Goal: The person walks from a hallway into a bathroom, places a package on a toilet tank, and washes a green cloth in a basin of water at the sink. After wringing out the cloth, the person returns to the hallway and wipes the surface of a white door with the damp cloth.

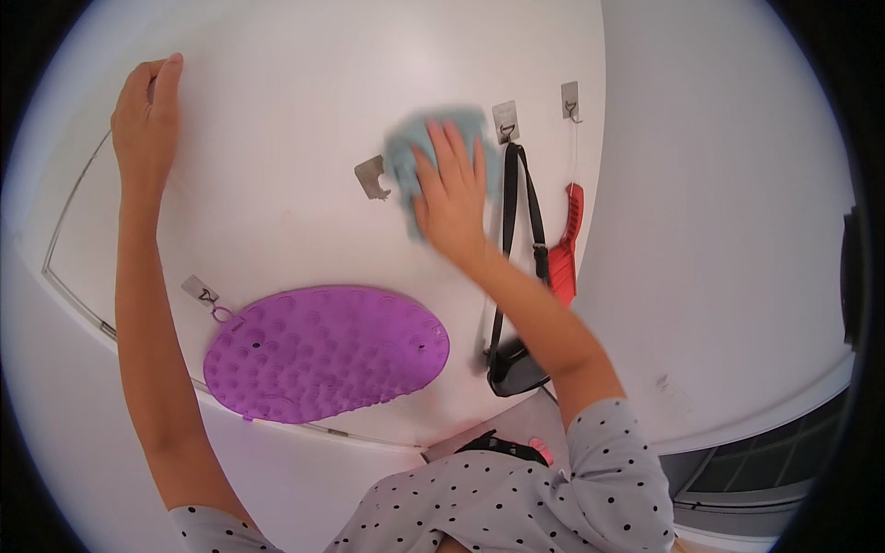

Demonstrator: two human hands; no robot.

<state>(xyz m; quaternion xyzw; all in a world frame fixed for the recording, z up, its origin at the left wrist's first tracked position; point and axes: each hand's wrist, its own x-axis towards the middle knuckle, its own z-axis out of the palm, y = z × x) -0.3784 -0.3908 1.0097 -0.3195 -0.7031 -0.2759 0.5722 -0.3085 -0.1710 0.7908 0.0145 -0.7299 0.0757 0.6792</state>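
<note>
My right hand point(453, 189) presses a light blue cloth point(404, 157) flat against a white upright panel point(277, 101), fingers spread over it. The cloth is smeared by motion. Just left of it, a grey metal hook plate point(371, 177) is stuck to the panel. Higher up at the far left is my left hand point(147, 129), its fingers curled in and its thumb pointing up. Whatever those fingers close on, if anything, is hidden.
A purple oval mat with round bumps point(323, 355) hangs from a hook point(201, 292) at lower left. Right of the cloth, a black strap point(509, 212) with a black bag point(521, 370) hangs from another hook point(505, 123). A red brush point(564, 263) hangs beside it.
</note>
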